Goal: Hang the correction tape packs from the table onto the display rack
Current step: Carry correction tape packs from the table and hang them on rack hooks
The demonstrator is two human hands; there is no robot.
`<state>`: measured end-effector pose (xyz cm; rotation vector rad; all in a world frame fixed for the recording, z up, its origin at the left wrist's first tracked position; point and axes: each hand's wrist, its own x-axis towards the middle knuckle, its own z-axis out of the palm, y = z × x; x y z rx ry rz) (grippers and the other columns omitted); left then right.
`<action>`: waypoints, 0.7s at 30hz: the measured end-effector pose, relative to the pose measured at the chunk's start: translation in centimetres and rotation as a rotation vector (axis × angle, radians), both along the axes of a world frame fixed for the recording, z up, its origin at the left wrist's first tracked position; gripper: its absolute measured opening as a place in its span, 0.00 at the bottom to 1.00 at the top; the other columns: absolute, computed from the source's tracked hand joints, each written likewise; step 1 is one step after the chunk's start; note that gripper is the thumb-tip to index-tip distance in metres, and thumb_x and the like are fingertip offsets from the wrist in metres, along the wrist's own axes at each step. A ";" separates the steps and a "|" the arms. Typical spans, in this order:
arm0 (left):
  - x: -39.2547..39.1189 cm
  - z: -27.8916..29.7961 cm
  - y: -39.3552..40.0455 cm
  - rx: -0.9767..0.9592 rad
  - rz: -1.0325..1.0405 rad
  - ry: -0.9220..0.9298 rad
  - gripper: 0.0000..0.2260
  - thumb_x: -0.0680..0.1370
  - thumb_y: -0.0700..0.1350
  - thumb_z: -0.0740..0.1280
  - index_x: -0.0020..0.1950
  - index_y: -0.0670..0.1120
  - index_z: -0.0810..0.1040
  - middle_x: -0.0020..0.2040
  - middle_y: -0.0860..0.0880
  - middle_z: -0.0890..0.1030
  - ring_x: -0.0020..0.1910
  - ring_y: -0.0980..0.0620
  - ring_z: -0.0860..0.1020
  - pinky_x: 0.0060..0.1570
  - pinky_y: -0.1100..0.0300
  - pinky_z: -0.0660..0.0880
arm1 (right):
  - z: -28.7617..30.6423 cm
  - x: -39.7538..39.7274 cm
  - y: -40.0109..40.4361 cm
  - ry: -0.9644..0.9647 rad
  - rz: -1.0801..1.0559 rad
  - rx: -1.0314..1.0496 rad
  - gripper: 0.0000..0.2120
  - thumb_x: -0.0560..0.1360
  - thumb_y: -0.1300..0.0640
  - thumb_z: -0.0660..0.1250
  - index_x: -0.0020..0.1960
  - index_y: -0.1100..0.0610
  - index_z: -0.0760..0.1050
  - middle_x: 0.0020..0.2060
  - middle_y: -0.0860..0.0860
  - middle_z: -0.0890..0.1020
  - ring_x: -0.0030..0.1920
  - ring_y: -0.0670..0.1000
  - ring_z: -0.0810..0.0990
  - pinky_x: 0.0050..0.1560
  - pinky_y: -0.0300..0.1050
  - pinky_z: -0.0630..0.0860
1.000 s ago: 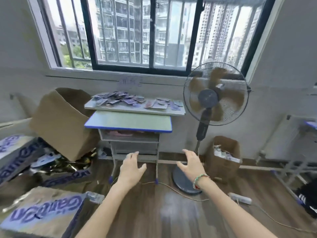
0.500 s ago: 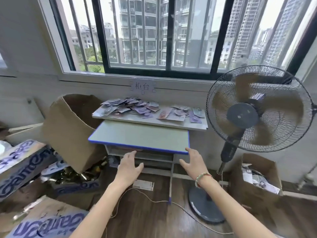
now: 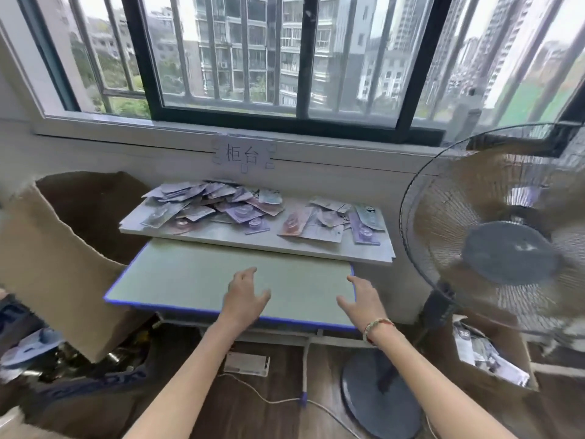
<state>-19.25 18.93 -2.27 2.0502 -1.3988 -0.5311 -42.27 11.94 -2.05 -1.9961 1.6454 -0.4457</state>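
Observation:
Several correction tape packs point(image 3: 221, 205) lie in a loose heap on a white board point(image 3: 262, 243) under the window, with a smaller scatter of packs point(image 3: 332, 221) to the right. In front stands a grey-green desk with a blue edge point(image 3: 196, 280). My left hand point(image 3: 245, 294) hovers over the desk's near middle, fingers relaxed, holding nothing. My right hand point(image 3: 362, 301), a beaded bracelet on its wrist, hovers by the desk's right front corner, also empty. No display rack is in view.
A standing fan point(image 3: 506, 248) runs close on the right, its round base point(image 3: 380, 397) on the wood floor. An open cardboard box point(image 3: 63, 248) leans at the left. A box of papers point(image 3: 493, 356) sits at the right. A cord crosses the floor.
The view has closed in on the desk and packs. Both hands have moved forward, from below the desk front to over its top.

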 end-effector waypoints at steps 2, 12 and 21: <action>1.6 0.2 -3.1 0.015 -0.011 0.015 0.28 0.78 0.45 0.67 0.74 0.38 0.63 0.71 0.39 0.67 0.71 0.42 0.65 0.70 0.55 0.61 | 0.4 1.6 -3.1 0.022 -0.016 0.005 0.27 0.76 0.55 0.65 0.72 0.60 0.63 0.70 0.57 0.67 0.69 0.55 0.65 0.68 0.43 0.59; 6.2 -0.3 -16.9 0.084 -0.128 -0.050 0.29 0.79 0.49 0.66 0.75 0.39 0.60 0.72 0.40 0.66 0.72 0.43 0.63 0.70 0.55 0.59 | -0.2 5.2 -14.4 0.064 -0.114 0.009 0.26 0.77 0.56 0.65 0.72 0.61 0.63 0.69 0.57 0.68 0.69 0.55 0.65 0.68 0.43 0.59; 5.5 -3.4 -27.3 0.167 -0.137 -0.013 0.32 0.78 0.53 0.65 0.76 0.42 0.57 0.73 0.40 0.63 0.73 0.43 0.61 0.69 0.52 0.61 | -2.9 7.5 -25.1 0.036 -0.132 0.029 0.26 0.77 0.56 0.64 0.72 0.61 0.62 0.70 0.57 0.67 0.70 0.55 0.64 0.67 0.45 0.61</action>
